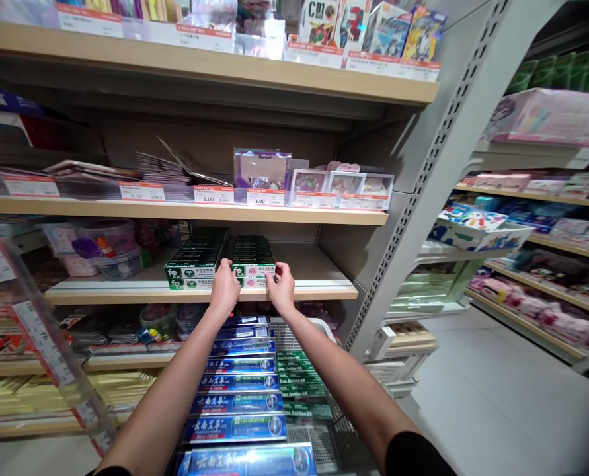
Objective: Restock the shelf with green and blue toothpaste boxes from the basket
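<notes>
Two rows of green and white toothpaste boxes stand side by side on the lower shelf [318, 291]. My left hand [225, 289] grips the left end of the front toothpaste boxes [254, 271] in the right row, close beside the left row of boxes [195, 271]. At the opposite end, my right hand [280, 287] presses its bent fingers against the same boxes. Below my arms sits a light mesh basket [328, 327] with more green toothpaste boxes [301, 383] and a long row of blue toothpaste boxes [239, 403].
Clear plastic tubs [108, 248] occupy the shelf to the left. Above my hands, a wooden shelf edge [185, 209] carries price tags and small packs. A slotted grey post [408, 198] rises at right, beside the aisle floor [472, 396]. A slanted tag strip [41, 337] stands at left.
</notes>
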`<action>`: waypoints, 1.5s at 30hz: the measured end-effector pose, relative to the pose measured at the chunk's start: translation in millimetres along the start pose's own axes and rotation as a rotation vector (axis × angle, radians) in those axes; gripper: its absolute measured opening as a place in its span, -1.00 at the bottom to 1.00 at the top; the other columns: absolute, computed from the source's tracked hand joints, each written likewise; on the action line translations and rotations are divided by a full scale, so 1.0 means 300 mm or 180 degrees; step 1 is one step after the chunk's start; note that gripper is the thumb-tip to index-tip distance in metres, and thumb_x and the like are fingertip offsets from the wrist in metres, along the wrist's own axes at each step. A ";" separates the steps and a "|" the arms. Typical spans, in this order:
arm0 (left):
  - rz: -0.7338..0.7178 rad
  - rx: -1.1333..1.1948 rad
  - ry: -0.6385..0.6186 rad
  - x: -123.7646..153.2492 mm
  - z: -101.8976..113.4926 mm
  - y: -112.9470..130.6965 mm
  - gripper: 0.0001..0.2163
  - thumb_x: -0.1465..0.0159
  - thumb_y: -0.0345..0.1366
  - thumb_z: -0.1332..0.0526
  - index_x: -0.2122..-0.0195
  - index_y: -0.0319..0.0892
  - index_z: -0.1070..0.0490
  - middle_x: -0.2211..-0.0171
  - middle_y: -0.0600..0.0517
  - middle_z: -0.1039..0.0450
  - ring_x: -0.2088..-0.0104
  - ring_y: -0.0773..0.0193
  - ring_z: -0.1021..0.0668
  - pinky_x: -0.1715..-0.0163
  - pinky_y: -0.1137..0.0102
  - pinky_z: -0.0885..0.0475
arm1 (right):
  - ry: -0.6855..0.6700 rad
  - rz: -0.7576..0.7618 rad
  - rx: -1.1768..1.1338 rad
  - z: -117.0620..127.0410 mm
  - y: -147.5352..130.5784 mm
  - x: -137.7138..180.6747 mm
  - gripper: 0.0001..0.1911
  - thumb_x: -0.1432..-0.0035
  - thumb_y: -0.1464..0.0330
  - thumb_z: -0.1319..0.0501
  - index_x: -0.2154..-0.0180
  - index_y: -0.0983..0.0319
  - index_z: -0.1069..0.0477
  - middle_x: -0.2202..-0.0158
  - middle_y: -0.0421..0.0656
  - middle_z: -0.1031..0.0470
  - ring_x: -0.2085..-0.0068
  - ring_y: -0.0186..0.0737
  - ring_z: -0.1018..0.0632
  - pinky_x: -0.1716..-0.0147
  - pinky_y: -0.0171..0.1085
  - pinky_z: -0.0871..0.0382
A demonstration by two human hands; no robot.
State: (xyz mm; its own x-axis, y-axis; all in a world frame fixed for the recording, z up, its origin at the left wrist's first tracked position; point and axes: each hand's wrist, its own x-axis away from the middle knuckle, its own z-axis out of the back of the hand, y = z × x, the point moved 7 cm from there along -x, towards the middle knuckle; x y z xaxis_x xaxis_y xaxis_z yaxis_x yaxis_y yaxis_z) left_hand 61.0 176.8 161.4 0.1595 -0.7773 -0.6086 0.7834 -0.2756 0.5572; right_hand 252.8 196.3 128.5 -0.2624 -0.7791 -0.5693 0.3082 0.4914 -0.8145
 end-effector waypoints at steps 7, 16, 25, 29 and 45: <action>0.0144 -0.0177 -0.0060 -0.032 -0.018 0.012 -0.78 -0.26 -0.50 -0.02 0.08 -0.22 -0.23 0.18 -0.18 -0.45 0.11 0.04 -0.54 0.13 0.23 -0.43 | 0.0008 -0.0137 0.0173 -0.027 0.038 -0.041 -0.68 -0.10 0.33 -0.20 0.07 0.21 -0.30 0.11 -0.06 -0.52 0.12 -0.14 -0.57 0.06 -0.16 -0.46; 0.0230 -0.0134 0.0031 -0.071 -0.058 -0.022 -0.76 -0.22 -0.52 0.00 0.10 -0.29 -0.29 0.28 -0.23 -0.45 0.15 -0.07 -0.55 0.11 0.10 -0.42 | -0.0046 -0.0336 0.0281 -0.050 0.061 -0.076 -0.64 -0.08 0.35 -0.19 0.04 0.21 -0.30 0.12 -0.04 -0.53 0.10 -0.12 -0.56 0.03 -0.13 -0.43; -0.0784 0.0256 -0.0196 0.150 0.077 0.169 -0.63 -0.29 -0.39 -0.06 -0.14 -0.22 -0.24 -0.22 -0.23 -0.18 -0.27 -0.08 -0.22 -0.22 0.08 -0.15 | -0.0452 0.0353 0.0355 0.163 -0.034 0.068 -0.65 -0.19 0.29 -0.13 -0.02 0.22 -0.33 -0.03 -0.02 -0.44 -0.03 -0.13 -0.48 -0.04 -0.15 -0.37; -0.1446 0.0292 -0.1476 0.383 0.008 0.302 -0.71 -0.28 -0.31 -0.12 -0.03 -0.11 -0.37 -0.06 -0.12 -0.39 -0.09 0.02 -0.42 -0.11 0.17 -0.30 | -0.0956 0.0621 0.0784 0.263 -0.043 0.191 -0.78 -0.26 0.32 -0.06 0.15 0.20 -0.43 0.13 -0.07 -0.49 0.05 -0.13 -0.49 -0.02 -0.15 -0.36; -0.2240 -0.1914 -0.4113 0.925 -0.566 0.308 0.17 0.35 -0.26 -0.56 -0.33 -0.18 -0.04 -0.26 -0.42 -0.08 -0.21 -0.54 -0.15 -0.02 -0.24 -0.24 | -0.3073 -0.0825 0.2192 0.251 0.457 0.452 -0.64 0.08 0.02 -0.34 0.57 0.17 -0.42 0.46 -0.12 -0.59 0.36 -0.11 -0.58 0.31 -0.25 -0.42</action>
State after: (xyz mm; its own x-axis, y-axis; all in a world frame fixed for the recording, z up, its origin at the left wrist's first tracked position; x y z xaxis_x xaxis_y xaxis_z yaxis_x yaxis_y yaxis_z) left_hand 279.7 31.8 -51.9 -0.6718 -0.6194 0.4062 0.6403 -0.7613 -0.1019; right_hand 328.3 128.8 -52.2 0.3107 -0.9373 0.1580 0.8461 0.1970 -0.4953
